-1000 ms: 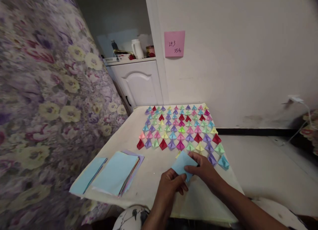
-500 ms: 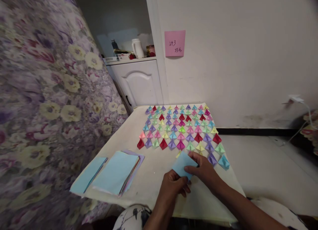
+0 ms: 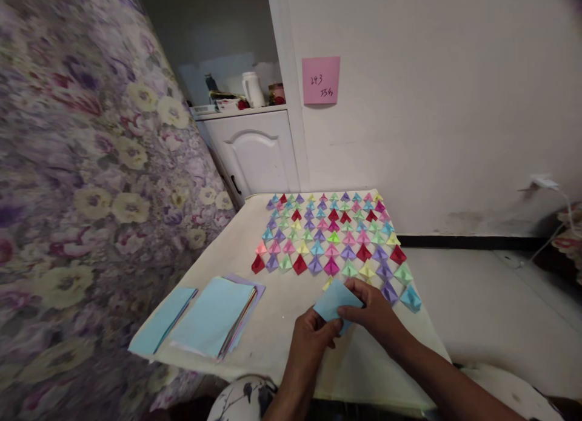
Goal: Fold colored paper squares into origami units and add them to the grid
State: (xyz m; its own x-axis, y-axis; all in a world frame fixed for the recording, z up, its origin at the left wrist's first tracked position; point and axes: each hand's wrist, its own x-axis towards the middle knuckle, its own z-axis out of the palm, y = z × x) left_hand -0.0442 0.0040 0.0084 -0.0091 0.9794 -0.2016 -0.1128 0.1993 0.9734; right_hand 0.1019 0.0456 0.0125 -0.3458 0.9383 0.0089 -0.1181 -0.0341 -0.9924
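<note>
A light blue piece of folded paper (image 3: 335, 299) is held between my two hands, above the near right part of the table. My left hand (image 3: 313, 336) grips its lower left edge, thumb on top and fingers underneath. On the right side, my right hand (image 3: 367, 303) pinches the paper between thumb and fingers. Just beyond the hands lie rows of small folded paper pieces (image 3: 331, 264) in red, purple, green, pink, yellow and blue. A blue folded piece (image 3: 411, 298) sits to the right of my right hand.
A stack of coloured paper sheets (image 3: 213, 316) and a smaller blue stack (image 3: 163, 321) lie on the left of the cloth-covered table (image 3: 268, 336). A flowered curtain (image 3: 91, 166) hangs at the left. Behind stand a white cabinet (image 3: 259, 160) and a wall bearing a pink note (image 3: 321, 80).
My left hand has shifted slightly up and its fingers have drawn in under the blue paper. The paper is turned a little. My right hand keeps nearly the same place.
</note>
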